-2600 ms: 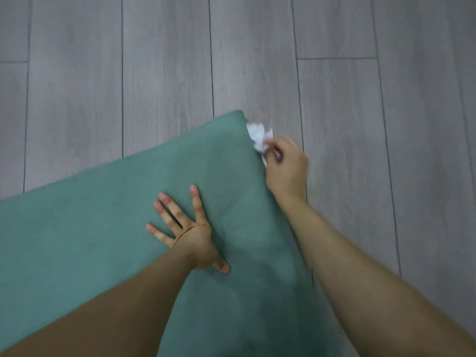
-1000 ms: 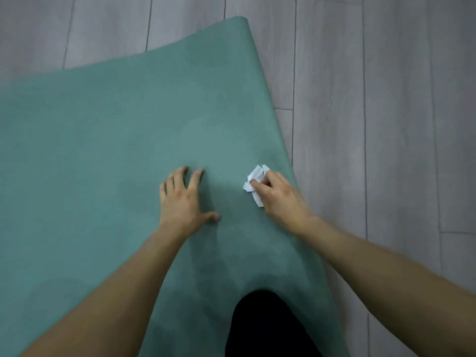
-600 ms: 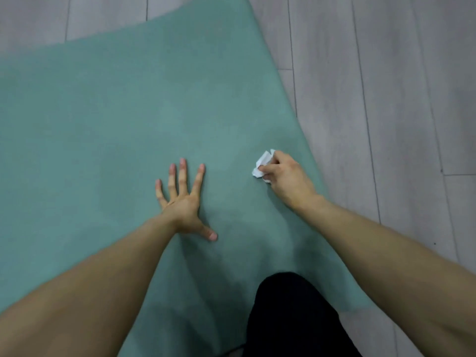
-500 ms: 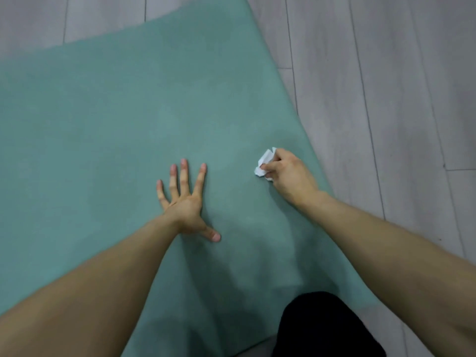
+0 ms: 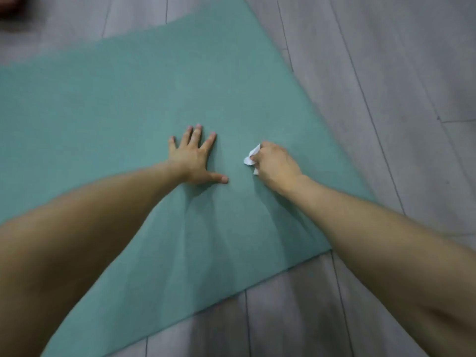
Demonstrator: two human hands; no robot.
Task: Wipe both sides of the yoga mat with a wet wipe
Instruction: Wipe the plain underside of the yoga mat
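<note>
Wiping a green yoga mat (image 5: 128, 94) on a grey wood floor (image 5: 386, 73), seen from above over two bare arms.

The mat lies flat on the floor, its near end and right edge in view. The left hand (image 5: 192, 157) presses it palm-down, fingers straight and spread. Just beside it, the right hand (image 5: 277, 163) has its grip clamped on a crumpled white wet wipe (image 5: 251, 157), held against the mat; the picture is slightly blurred, so how much of the wipe touches is hard to tell. To do this step well, the flat hand should probably keep pinning the mat so it does not bunch, while the wipe travels in overlapping strokes out to the edges. The underside likely remains to be done.
</note>
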